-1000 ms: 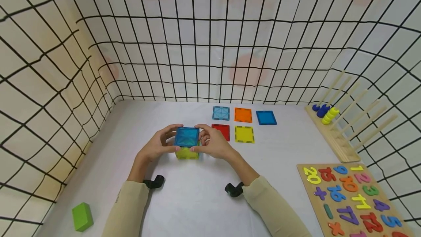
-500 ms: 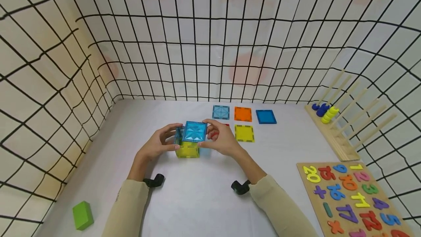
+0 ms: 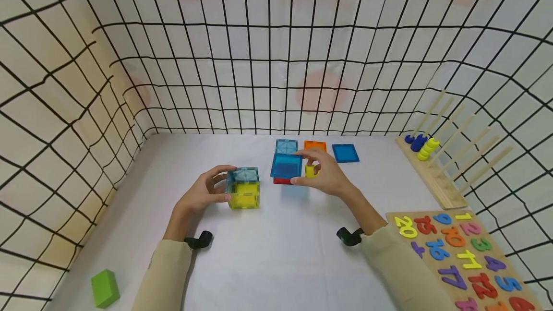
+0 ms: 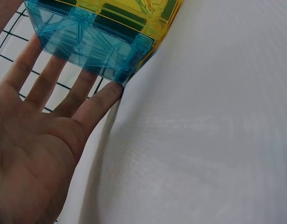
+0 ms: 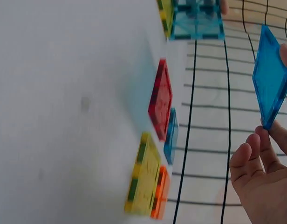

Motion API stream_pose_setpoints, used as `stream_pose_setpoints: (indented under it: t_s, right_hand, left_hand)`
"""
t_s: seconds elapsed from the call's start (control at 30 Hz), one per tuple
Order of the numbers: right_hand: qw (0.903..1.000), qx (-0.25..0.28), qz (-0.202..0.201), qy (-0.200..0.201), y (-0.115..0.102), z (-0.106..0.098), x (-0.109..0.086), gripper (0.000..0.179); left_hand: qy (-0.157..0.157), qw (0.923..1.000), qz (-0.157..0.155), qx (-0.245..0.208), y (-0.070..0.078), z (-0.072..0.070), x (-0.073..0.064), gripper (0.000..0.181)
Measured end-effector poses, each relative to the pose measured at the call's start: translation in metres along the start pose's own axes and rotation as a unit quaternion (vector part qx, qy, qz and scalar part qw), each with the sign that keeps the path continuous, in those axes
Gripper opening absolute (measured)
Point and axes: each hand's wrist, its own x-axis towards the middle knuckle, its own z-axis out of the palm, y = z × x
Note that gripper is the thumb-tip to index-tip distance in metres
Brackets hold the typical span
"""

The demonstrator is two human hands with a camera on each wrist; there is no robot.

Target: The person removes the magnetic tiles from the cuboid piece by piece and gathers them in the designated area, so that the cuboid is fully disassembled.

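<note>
On the table stands a small open-topped box of see-through magnetic tiles, with a yellow front [image 3: 245, 196] and light blue tiles [image 3: 245, 174] at the back and side. My left hand [image 3: 206, 191] grips its left side, thumb at the front and index finger at the far corner. In the left wrist view, the fingers lie along the light blue side tile [image 4: 92, 39]. My right hand [image 3: 325, 173] pinches a blue magnetic tile [image 5: 271, 77] by its edges, raised above the table. Seen from the head, this tile overlaps the red tile [image 3: 282, 181].
Flat on the table lie yellow [image 3: 309, 171], orange [image 3: 315, 145], light blue [image 3: 286, 146] and dark blue [image 3: 345, 153] tiles. A peg stand [image 3: 436, 176] and a number board [image 3: 436, 234] are at the right. A green block [image 3: 105, 288] lies front left, and black netting [image 3: 276, 61] surrounds the table.
My right hand has lifted the blue tile off the top of the box and carried it right, over the red tile. My left hand stays at the box, whose top now shows open.
</note>
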Motion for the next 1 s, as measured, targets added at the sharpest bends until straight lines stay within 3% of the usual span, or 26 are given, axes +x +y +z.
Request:
stream_pose_setpoints:
  t_s: [0.5, 0.77, 1.0]
  right_hand:
    - [0.9936, -0.103, 0.046, 0.009, 0.060, -0.070, -0.031, 0.072]
    - [0.9881, -0.136, 0.069, -0.022, 0.091, -0.098, -0.043, 0.077]
    - [0.9846, -0.150, 0.078, -0.046, 0.121, -0.110, -0.047, 0.080]
  left_hand:
    - [0.006, 1.0000, -0.001, 0.002, -0.004, 0.000, -0.002, 0.076]
    - [0.006, 1.0000, 0.006, 0.000, -0.004, 0.000, -0.001, 0.075]
    - [0.005, 1.0000, 0.004, -0.002, -0.006, 0.000, 0.001, 0.076]
